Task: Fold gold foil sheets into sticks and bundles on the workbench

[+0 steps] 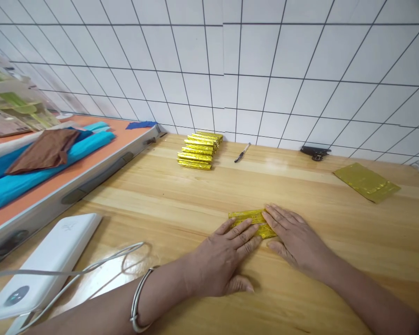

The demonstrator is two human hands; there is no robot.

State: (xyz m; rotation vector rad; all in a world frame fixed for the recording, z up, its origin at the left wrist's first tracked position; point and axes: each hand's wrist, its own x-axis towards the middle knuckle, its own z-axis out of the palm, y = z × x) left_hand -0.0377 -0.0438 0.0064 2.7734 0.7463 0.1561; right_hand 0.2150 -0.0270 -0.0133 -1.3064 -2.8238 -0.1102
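A shiny gold foil sheet (253,215), creased and partly covered by my fingers, lies on the wooden table (195,195). My left hand (226,256) rests on its left and near part, fingers stretched out, thumb apart. On the right end of the foil, my right hand (295,237) lies flat with its fingers extended. Farther back, against the tiled wall, several gold foil rolls (197,151) sit in a stack. A flat gold sheet (366,181) with a folded edge is at the right.
A pen (242,152) and a black clip (315,152) lie near the wall. To the left are a white power bank (45,260) with a cable (101,265), and an orange surface (125,135) carrying blue rolls (56,167) and a brown piece (43,151).
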